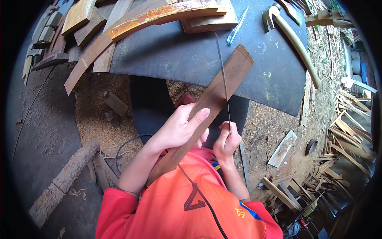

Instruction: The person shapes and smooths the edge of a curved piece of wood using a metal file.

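My left hand [185, 125] is wrapped round a long brown wooden board [223, 85], its thumb on the upper face. The board runs slantwise from my shirt up over the edge of the dark table [179, 53]. My right hand [228, 141], to the right of the board, is closed on the lower end of a thin dark rod [223, 71]. This rod lies across the board's face, and its upper end reaches over the tabletop. What the rod is exactly, I cannot tell.
A curved wooden piece [159, 16] and several boards lie at the table's upper left. A pen [238, 26] and a hammer [292, 38] are at the upper right. A log [65, 179] lies lower left, wood scraps [346, 139] at right.
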Available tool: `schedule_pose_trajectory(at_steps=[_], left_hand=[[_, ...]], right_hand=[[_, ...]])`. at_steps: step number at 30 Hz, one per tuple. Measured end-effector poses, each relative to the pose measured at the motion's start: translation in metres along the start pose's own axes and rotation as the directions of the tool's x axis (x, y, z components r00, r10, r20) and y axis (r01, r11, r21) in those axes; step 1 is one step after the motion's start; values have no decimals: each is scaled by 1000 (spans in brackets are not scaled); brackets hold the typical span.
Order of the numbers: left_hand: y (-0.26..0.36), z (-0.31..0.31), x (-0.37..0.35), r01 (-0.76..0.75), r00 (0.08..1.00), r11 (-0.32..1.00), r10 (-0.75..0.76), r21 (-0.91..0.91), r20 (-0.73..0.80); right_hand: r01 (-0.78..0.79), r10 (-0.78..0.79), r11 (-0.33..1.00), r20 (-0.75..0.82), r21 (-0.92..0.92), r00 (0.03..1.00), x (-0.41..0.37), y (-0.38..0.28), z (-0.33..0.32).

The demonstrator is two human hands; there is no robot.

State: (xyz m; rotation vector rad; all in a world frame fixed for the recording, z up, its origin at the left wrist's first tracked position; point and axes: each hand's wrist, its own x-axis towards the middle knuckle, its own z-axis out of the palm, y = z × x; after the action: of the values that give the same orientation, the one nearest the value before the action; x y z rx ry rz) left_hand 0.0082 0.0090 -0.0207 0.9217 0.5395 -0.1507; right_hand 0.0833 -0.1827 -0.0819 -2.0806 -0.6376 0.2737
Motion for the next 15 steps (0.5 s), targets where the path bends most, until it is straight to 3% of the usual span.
schedule_pose_trajectory(at_steps=[1,2,4,5,6,8,9,12,15], left_hand=[[0,0,0,1,1000,1000,-1,4,1],[0,-1,0,4,1000,1000,-4,9,-3],[0,-1,1,9,1000,1000,-9,19,-10],[0,-1,2,7,1000,1000,-7,19,-5],[0,-2,2,5,1000,1000,-5,20,-1],[1,-3,2,6,1000,1000,-6,28,13],[1,-3,2,6,1000,999,-7,32,19],[2,-4,2,17,999,999,-19,42,39],[4,-4,3,26,999,999,-28,37,40]], right_hand=[[-49,48,998,17,42,999,-3,-1,0],[-136,117,940,79,313,990,-8,-1,0],[-307,190,599,241,740,952,-14,-11,1],[-315,215,476,239,821,947,-11,-18,-8],[-301,202,445,232,843,951,-3,-21,-18],[-234,169,670,162,705,972,9,-22,-34],[-180,116,817,149,548,982,12,-12,-42],[-152,79,910,198,385,977,17,-5,-45],[-209,137,881,195,424,971,20,-8,-38]])
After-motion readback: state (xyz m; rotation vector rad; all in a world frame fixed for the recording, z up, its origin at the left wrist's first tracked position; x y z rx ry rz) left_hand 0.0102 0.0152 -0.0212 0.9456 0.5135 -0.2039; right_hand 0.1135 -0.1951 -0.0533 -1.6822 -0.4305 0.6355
